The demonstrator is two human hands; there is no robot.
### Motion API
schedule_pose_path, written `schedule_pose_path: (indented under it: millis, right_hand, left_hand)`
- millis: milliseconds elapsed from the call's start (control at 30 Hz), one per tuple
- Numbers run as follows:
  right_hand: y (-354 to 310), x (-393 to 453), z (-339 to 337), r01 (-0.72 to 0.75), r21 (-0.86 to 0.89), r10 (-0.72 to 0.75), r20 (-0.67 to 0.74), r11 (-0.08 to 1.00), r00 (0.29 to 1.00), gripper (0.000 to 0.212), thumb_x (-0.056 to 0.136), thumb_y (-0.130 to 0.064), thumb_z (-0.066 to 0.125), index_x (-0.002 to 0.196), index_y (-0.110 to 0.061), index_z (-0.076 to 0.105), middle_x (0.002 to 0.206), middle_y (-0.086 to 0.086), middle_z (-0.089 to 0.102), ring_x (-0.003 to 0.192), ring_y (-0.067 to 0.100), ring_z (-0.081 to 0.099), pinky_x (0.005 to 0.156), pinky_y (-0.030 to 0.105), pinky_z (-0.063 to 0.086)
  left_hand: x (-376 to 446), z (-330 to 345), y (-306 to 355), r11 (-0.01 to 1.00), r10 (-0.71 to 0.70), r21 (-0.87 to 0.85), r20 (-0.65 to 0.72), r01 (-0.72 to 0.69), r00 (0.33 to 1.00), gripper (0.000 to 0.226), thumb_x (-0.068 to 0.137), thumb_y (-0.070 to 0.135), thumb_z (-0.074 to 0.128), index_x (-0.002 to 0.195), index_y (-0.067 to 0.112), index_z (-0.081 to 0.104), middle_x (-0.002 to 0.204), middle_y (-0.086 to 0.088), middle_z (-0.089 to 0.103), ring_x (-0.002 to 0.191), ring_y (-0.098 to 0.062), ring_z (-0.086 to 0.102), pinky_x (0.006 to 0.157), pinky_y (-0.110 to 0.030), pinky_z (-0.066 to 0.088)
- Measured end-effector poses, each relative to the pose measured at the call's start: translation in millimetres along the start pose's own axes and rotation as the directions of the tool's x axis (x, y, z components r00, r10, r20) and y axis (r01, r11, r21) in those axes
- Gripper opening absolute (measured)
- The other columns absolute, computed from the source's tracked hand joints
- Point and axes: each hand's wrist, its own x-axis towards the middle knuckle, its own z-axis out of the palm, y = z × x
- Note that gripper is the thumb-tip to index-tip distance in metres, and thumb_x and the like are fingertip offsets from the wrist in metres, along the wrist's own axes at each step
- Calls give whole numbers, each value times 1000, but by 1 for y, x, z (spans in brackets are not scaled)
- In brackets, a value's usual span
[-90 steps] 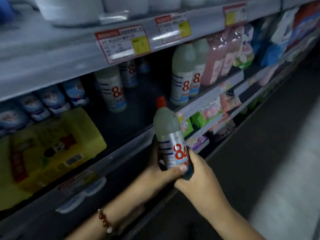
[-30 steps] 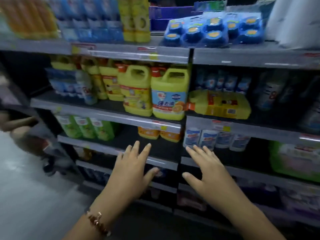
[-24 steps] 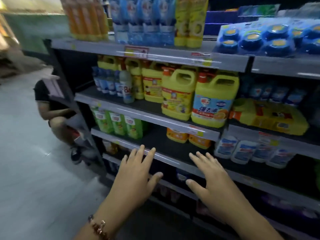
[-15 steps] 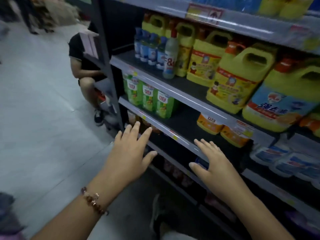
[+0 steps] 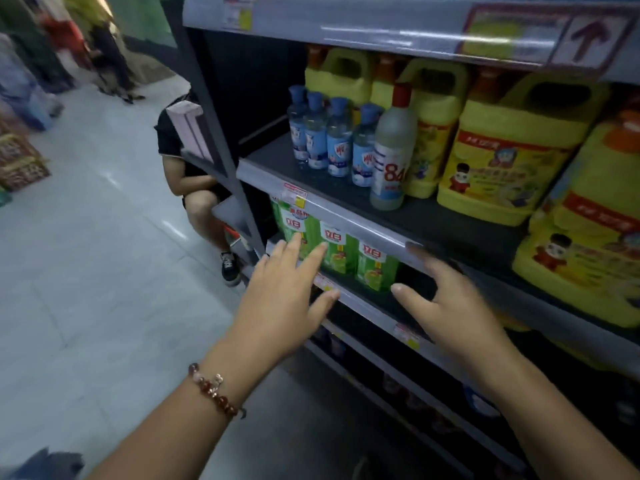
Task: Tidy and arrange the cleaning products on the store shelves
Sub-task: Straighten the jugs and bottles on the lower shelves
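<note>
A pale "84" bottle with a red cap stands upright on the middle shelf, between several small blue-capped bottles and large yellow jugs. Green bottles line the shelf below. My left hand, with a bead bracelet on the wrist, is held out flat with fingers spread in front of the green bottles. My right hand is also spread, fingertips near the middle shelf's front edge. Both hands hold nothing.
A person crouches at the left end of the shelving, a black shoe on the grey tiled floor. Price tags hang on the shelf rails. An upper shelf overhangs the bottles. Blurred people stand far left.
Three seconds ago both hands gripped an "84" bottle; now they are empty. The view has swung left and closer to this shelf end, and both hands have risen toward the shelf.
</note>
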Motion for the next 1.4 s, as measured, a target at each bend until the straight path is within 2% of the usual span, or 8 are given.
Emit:
schedule_pose_path:
  millis: [200, 367, 533, 633, 800, 967, 1100, 1400]
  right_hand:
    - [-12, 102, 26, -126, 280, 185, -195, 952, 963, 75, 92, -31, 71, 155, -31, 32, 158, -1, 37, 143, 19, 38, 109, 38, 39]
    - [-12, 164, 59, -68, 257, 174, -414, 964, 893, 79, 79, -35, 81, 146, -15, 44, 140, 7, 55, 125, 20, 56, 100, 38, 48]
    - [-20, 193, 76, -203, 200, 284, -589, 958, 757, 87, 62, -71, 70, 130, -18, 56, 121, 4, 66, 108, 21, 66, 87, 43, 59]
    - [-25, 191, 79, -183, 206, 273, -625, 961, 731, 72, 65, -56, 79, 123, -15, 65, 113, 2, 71, 102, 17, 69, 76, 25, 57]
    - [-54, 162, 102, -93, 238, 233, -668, 967, 707, 65, 64, -53, 82, 118, -23, 63, 116, 1, 65, 106, 16, 65, 87, 44, 57]
    - [-117, 123, 161, -111, 297, 257, -516, 948, 817, 65, 62, -35, 94, 111, -35, 52, 110, -10, 67, 99, 2, 67, 84, 27, 59]
    - [-144, 87, 223, -274, 164, 316, -359, 948, 878, 72, 56, -62, 82, 112, -38, 44, 111, -18, 56, 101, -1, 57, 81, 18, 49]
    - [-133, 43, 287, -279, 79, 282, -34, 957, 959, 56, 73, -59, 71, 124, -44, 53, 120, -31, 46, 117, -11, 51, 90, 2, 40]
  left_hand:
    - [49, 6, -22, 991, 68, -118, 44, -62, 997, 73, 98, 61, 47, 159, 26, 27, 166, -9, 24, 153, -29, 23, 123, -42, 24]
    - [89, 27, -49, 966, 220, -125, -52, -225, 974, 52, 89, 57, 49, 109, 13, 67, 93, -7, 62, 88, -32, 64, 74, -42, 52]
    - [108, 29, -81, 921, 347, -234, 126, -312, 930, 47, 98, 58, 49, 127, 23, 59, 118, -3, 62, 111, -24, 60, 91, -36, 49]
    - [121, 25, -105, 871, 365, -417, 198, -259, 910, 39, 100, 59, 43, 118, 26, 56, 108, 5, 59, 104, -16, 57, 89, -33, 48]
    - [145, 19, -133, 494, 344, -865, 290, 90, 893, 44, 93, 53, 64, 131, 32, 57, 128, 10, 64, 122, -10, 59, 104, -30, 46]
    - [147, 2, -153, -204, 430, -925, 209, 321, 878, 68, 79, 74, 58, 137, 38, 56, 133, -1, 69, 123, -19, 65, 107, -43, 50]
    - [133, 1, -177, -444, 271, -776, 360, 447, 893, 72, 94, 70, 37, 119, 12, 71, 103, -12, 75, 95, -25, 72, 89, -40, 57]
    - [92, 88, -243, -710, 294, -265, 730, 652, 617, 88, 85, 84, 39, 85, 2, 71, 78, -21, 68, 67, -33, 69, 74, -43, 54]
